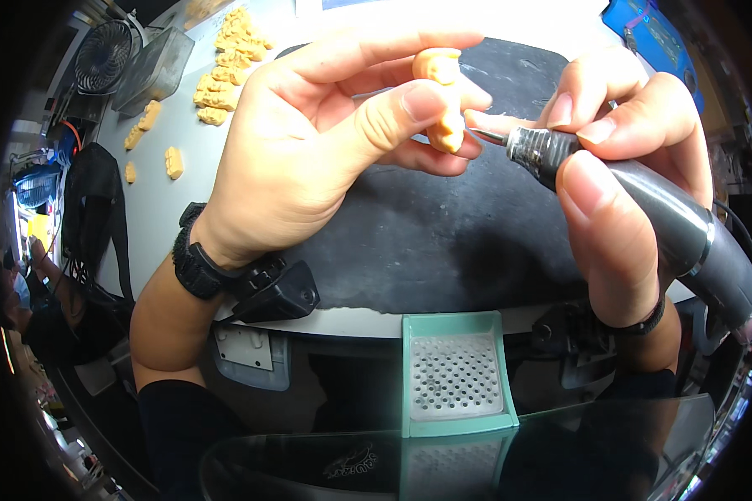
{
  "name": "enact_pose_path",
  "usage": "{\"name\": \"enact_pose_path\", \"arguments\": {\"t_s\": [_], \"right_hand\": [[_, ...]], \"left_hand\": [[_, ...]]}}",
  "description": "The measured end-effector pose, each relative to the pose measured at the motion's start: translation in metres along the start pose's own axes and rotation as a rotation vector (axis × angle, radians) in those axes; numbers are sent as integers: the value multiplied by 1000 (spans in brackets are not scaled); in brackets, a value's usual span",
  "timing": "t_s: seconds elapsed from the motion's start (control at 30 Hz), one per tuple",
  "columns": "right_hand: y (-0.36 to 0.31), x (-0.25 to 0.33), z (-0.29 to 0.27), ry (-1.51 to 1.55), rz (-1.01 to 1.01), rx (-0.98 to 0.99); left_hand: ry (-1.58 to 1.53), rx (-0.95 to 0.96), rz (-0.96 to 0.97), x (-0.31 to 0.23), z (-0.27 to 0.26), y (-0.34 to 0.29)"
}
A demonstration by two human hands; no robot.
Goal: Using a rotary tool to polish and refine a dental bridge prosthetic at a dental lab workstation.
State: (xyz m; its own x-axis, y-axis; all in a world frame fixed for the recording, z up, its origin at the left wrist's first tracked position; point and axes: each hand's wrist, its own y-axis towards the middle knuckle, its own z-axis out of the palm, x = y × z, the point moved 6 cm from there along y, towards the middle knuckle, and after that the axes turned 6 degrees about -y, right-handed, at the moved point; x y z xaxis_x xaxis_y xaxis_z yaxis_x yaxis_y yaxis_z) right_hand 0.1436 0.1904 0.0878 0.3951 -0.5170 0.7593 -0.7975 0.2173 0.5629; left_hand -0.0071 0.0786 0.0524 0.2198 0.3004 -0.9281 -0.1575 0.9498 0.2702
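Left hand (309, 142): pinches small orange resin figure (443, 96), upper centre. Right hand (618, 167): grips rotary tool (643, 204), bit at figure's lower edge. Step: trimming, apparently. Next, you need steady, light contact.

You're looking down on a pale grey table (154, 196) with a big dark mat (443, 242) spread across its middle. Up at your far left a small round fan (103, 56) sits beside a clear plastic box (153, 68). A teal tray with a perforated plate (454, 376) hangs off the near edge, and below it a glossy dark surface (493, 451) throws back reflections. Lighting is bright and even overhead.
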Motion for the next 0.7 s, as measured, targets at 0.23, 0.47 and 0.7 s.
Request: {"name": "enact_pose_path", "arguments": {"t_s": [0.23,0.47,0.7], "right_hand": [[1,0,3,-34,-8,39],[2,4,3,-77,-24,56],[2,7,1,-106,-34,97]], "left_hand": [[25,7,55,-1,1,-1],[-63,-97,82,4,-5,-7],[43,-111,10,0,-14,-8]]}}
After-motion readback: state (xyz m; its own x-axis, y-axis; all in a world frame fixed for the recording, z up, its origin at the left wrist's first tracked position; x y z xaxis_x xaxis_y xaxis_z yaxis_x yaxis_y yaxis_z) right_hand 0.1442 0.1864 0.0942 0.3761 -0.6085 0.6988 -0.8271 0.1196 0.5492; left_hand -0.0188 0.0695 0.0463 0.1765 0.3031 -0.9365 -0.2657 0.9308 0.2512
